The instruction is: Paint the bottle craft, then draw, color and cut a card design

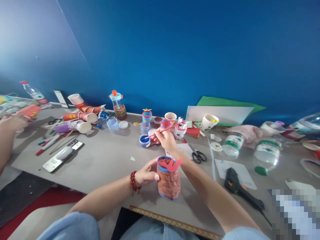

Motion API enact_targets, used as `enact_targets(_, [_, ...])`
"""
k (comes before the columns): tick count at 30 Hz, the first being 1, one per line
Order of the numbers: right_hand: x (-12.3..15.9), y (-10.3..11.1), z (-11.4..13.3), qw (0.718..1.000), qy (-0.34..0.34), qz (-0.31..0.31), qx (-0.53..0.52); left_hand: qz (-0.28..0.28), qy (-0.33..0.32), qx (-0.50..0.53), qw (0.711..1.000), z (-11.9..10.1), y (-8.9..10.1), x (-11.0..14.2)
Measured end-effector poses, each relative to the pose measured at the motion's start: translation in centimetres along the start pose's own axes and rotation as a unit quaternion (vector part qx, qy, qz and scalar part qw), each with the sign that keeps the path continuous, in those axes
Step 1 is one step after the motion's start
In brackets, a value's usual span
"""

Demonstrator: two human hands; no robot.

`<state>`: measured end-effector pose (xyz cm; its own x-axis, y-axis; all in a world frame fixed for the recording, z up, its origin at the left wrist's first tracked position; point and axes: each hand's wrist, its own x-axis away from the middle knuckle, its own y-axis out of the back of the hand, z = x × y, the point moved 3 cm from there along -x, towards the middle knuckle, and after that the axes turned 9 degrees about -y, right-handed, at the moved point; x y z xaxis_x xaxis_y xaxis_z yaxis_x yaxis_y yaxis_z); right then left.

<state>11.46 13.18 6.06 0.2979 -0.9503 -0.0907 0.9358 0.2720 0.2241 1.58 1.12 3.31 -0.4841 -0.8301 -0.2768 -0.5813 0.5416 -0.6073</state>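
Observation:
My left hand wraps round the side of a reddish-brown painted jar standing near the table's front edge. Blue bands ring the jar's top and bottom, and a red paper cutout sticks up at its rim. In my right hand, pinched between the fingers, is a red paintbrush. Its tip reaches into a small open pot of blue paint. Close by are a clear pot, a pot of dark red paint and a paper cup.
A phone and pens lie at left, near stacked paper cups. Another person's hand holds orange paper there. Black scissors, a glue gun and plastic bottles lie to the right. A blue wall rises behind.

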Motion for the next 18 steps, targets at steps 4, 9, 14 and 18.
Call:
enact_targets(4, [-0.22,-0.08,-0.14,1.000,-0.004,0.009,0.029,-0.001,-0.003,-0.006,1.000,0.01,-0.08,-0.13])
enact_targets(9, [-0.32,0.16,0.27,0.999,0.009,-0.002,0.033,-0.011,-0.003,-0.005,1.000,0.14,0.18,-0.18])
enact_targets(14, [-0.58,-0.45,0.17,0.999,-0.001,0.023,0.044,-0.016,0.000,0.010,1.000,0.11,0.03,-0.08])
enact_targets(18, [-0.08,0.42,0.78,0.999,0.002,-0.008,0.039,-0.037,-0.002,0.024,0.999,0.14,0.09,-0.15])
